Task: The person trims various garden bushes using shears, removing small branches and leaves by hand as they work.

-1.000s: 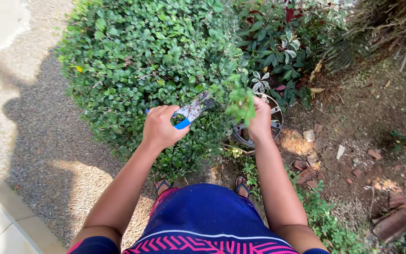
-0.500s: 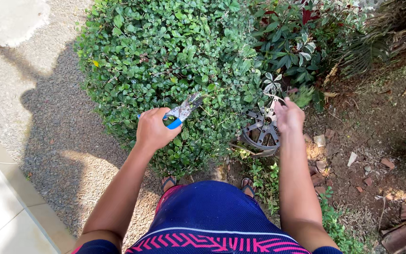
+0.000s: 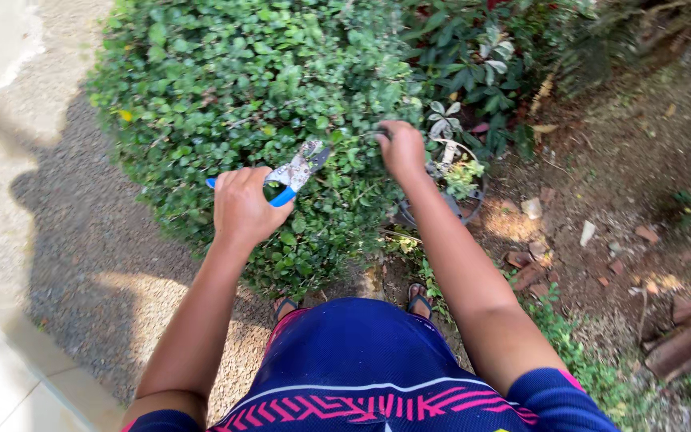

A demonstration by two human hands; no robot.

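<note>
A single camera is sitting on the person's head and looking steeply down along both arms. It is facing forward over a round green bush [image 3: 257,120], near enough that the left hand [image 3: 243,206] and right hand [image 3: 402,149] are filling the middle. Paving [image 3: 9,352] is showing at the left edge, bare soil [image 3: 625,184] at the right.

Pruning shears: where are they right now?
In the head view, the pruning shears sit left of centre, gripped in the left hand over the round green bush, blades pointing toward the right hand.
</note>
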